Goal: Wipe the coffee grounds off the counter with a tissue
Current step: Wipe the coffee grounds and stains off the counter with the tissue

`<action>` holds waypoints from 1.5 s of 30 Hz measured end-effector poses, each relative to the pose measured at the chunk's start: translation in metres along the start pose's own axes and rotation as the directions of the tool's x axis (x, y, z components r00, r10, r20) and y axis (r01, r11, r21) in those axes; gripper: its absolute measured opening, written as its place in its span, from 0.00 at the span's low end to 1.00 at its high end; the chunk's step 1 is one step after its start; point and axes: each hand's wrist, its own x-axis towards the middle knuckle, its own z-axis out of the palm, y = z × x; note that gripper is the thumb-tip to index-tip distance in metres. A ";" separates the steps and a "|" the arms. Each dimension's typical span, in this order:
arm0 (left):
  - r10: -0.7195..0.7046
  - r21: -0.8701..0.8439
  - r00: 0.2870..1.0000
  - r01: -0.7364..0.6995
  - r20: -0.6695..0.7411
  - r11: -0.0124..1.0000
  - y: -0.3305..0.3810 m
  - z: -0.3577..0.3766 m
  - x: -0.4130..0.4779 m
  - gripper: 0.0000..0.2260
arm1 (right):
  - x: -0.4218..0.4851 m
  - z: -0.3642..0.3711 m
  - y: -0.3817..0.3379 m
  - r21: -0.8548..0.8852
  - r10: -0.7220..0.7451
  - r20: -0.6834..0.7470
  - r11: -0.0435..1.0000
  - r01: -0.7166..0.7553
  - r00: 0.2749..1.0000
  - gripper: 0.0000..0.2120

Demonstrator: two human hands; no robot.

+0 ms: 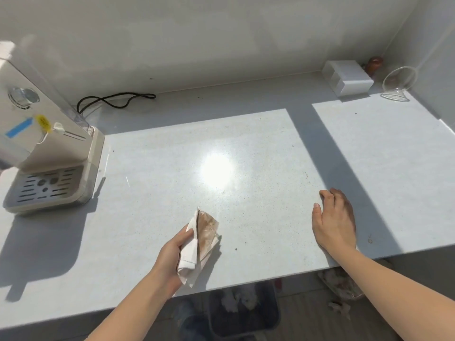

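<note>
One stained tissue point(200, 242) over the table point(246, 148).
Left grip point(170, 257) holds it, long side pointing away; right grip point(334, 217) rests loose, empty.

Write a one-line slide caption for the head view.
Left hand holds a brown-stained tissue at the sunlit counter, right hand rests on it, coffee machine at left.

White walls point(221, 33) meet in a corner under hard sunlight; a dark bin point(270, 313) stands on the floor point(307, 323).
</note>
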 end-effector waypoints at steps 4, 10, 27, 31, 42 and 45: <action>-0.130 -0.217 0.992 0.128 0.006 0.968 0.000 0.001 0.012 0.10 | 0.001 -0.001 0.001 0.001 0.001 0.015 1.000 -0.001 1.000 0.17; 0.405 0.404 0.914 -0.363 -0.019 0.839 -0.019 0.002 0.030 0.16 | 0.001 -0.002 0.000 -0.004 0.005 0.024 1.000 -0.005 1.000 0.16; 0.558 0.927 0.750 -0.210 0.356 -0.310 -0.033 -0.009 0.075 0.33 | 0.000 -0.003 -0.001 -0.018 0.002 0.027 1.000 -0.001 1.000 0.17; 0.454 0.866 0.747 -0.341 0.485 -0.365 -0.058 0.045 0.070 0.32 | 0.002 -0.002 0.001 -0.016 0.001 0.029 1.000 -0.001 1.000 0.17; 0.461 0.845 0.730 -0.307 0.504 -0.438 -0.059 -0.009 0.056 0.34 | 0.001 -0.001 0.002 -0.007 -0.006 0.009 1.000 0.006 1.000 0.17; 0.566 0.959 0.783 -0.134 0.257 -0.251 -0.026 -0.020 0.063 0.37 | 0.002 0.000 0.001 -0.026 -0.007 0.007 1.000 0.007 1.000 0.16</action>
